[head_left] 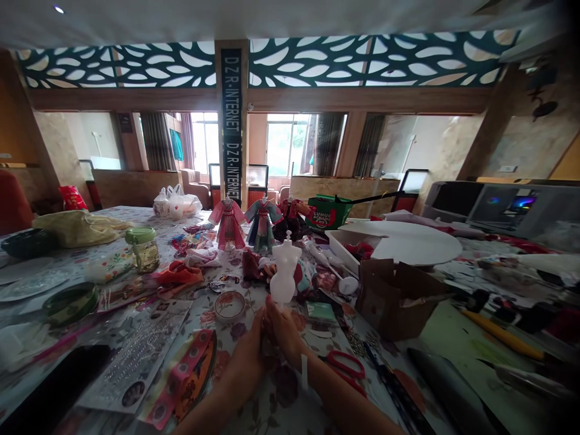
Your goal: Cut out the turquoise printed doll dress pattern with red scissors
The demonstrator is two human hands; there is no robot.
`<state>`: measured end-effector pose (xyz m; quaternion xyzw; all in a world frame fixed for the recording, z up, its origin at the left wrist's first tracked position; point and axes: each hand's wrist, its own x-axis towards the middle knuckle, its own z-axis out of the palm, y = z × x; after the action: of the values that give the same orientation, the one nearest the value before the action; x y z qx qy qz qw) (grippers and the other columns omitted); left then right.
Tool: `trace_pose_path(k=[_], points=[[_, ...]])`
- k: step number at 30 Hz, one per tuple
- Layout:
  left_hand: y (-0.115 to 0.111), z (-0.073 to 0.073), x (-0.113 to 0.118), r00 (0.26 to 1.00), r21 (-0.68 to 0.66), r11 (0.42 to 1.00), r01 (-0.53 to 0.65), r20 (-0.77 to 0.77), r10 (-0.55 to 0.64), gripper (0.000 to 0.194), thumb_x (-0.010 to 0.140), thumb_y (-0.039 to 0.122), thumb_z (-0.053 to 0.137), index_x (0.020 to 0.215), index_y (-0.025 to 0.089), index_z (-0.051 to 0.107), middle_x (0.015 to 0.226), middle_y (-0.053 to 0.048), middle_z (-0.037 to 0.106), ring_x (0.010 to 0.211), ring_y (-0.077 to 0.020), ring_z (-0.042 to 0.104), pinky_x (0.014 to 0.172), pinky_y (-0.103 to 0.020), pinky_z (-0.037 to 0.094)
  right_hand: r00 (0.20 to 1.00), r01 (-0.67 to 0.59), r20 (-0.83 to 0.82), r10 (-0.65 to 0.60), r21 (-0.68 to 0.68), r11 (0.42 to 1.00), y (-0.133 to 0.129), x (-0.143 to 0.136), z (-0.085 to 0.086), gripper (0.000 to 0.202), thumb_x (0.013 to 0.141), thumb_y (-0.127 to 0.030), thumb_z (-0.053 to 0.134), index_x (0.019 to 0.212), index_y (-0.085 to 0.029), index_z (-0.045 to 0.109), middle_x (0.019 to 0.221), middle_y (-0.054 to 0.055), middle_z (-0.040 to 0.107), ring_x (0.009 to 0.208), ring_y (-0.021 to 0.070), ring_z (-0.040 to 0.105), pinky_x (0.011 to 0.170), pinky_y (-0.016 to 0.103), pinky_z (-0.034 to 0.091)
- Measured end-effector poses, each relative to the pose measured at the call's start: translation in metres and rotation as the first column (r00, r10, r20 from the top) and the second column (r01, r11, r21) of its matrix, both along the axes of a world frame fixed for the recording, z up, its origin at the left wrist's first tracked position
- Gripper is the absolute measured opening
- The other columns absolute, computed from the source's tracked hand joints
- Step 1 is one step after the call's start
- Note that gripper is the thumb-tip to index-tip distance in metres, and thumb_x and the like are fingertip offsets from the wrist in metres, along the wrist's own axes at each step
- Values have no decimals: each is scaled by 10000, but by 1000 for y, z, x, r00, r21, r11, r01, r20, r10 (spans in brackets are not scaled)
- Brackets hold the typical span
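Note:
A small white mannequin torso [285, 272] stands upright in the middle of the table, just beyond my hands. My left hand [254, 338] and my right hand [281, 326] are brought together at the torso's base, their fingers closed against each other. What lies between the fingers, if anything, is hidden. A strip of white tape [304, 370] is on my right wrist. Behind the torso, a pink doll dress [227, 225], a blue-green one [263, 223] and a dark red one [292, 220] stand in a row.
Red-handled scissors [347, 365] lie right of my hands. A tape roll [229, 306] and a bead sheet [136, 356] lie to the left, with a lidded jar [142, 249] farther back. An open cardboard box [394, 299] stands at the right, before a white round board [408, 243].

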<state>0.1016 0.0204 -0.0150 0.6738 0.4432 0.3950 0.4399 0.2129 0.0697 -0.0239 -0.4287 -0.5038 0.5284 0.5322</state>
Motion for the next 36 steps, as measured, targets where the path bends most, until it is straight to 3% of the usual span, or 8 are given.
trace_pose_path(k=[7, 12, 18, 24, 29, 32, 34, 36], points=[[1, -4, 2, 998, 41, 999, 13, 62, -16, 982, 597, -25, 595, 1477, 219, 233, 1404, -115, 509, 1265, -284, 483, 1055, -405, 383, 996, -71, 45, 76, -103, 992, 2, -2, -2, 254, 946, -319, 540, 1140, -163, 588, 1118, 77, 620, 899, 191, 633, 768, 373, 546], [-4, 6, 3, 999, 31, 999, 11, 34, -12, 935, 626, 4, 579, 1477, 193, 239, 1421, -122, 490, 1265, -285, 487, 1081, -409, 365, 997, -63, 47, 65, -40, 997, -2, -1, -1, 249, 954, -363, 517, 980, -136, 617, 867, 18, 639, 658, 122, 608, 590, 265, 525], [-6, 11, 2, 998, 41, 999, -23, -55, 25, 863, 654, 17, 555, 1463, 163, 292, 1451, -128, 453, 1303, -287, 452, 1107, -408, 339, 998, -52, 37, 50, 70, 996, -11, -2, 4, 489, 887, -546, 501, 561, -194, 407, 499, -85, 315, 434, 74, 303, 428, 218, 290], [-8, 20, -3, 973, 122, 985, -122, -182, 143, 743, 657, 40, 566, 1381, 156, 446, 1359, -108, 562, 1247, -257, 522, 1055, -346, 416, 996, -55, 82, 47, 97, 994, -11, -2, 9, 484, 742, -619, 585, 559, -205, 414, 476, -77, 313, 439, 81, 274, 418, 234, 221], [43, 54, -60, 860, 297, 932, -208, -398, 318, 437, 788, 126, 539, 1219, 169, 595, 1269, -87, 628, 1166, -235, 579, 1007, -349, 451, 991, -87, 104, 79, 74, 994, -13, -2, 9, 503, 759, -620, 558, 531, -233, 332, 387, -101, 266, 340, 69, 254, 367, 224, 197], [89, 74, -100, 780, 348, 910, -226, -495, 383, 338, 826, 103, 569, 1154, 175, 614, 1272, -110, 600, 1242, -247, 494, 1087, -421, 341, 989, -103, 109, 96, 61, 993, -15, -1, 11, 508, 750, -628, 560, 527, -237, 325, 369, -107, 269, 314, 67, 267, 348, 217, 202], [115, 77, -114, 738, 342, 922, -183, -572, 358, 278, 878, 231, 587, 1145, 154, 596, 1257, -106, 580, 1169, -265, 535, 989, -511, 417, 989, -108, 109, 102, 54, 993, -16, -1, 12, 514, 737, -640, 562, 524, -238, 324, 368, -107, 278, 309, 66, 280, 337, 210, 208], [134, 71, -118, 709, 314, 942, -120, -637, 302, 304, 896, 288, 572, 1171, 158, 576, 1240, -101, 575, 1084, -248, 579, 904, -476, 485, 989, -112, 106, 106, 48, 993, -15, -2, 13, 517, 731, -649, 561, 527, -236, 325, 376, -106, 292, 310, 63, 288, 331, 204, 216]])
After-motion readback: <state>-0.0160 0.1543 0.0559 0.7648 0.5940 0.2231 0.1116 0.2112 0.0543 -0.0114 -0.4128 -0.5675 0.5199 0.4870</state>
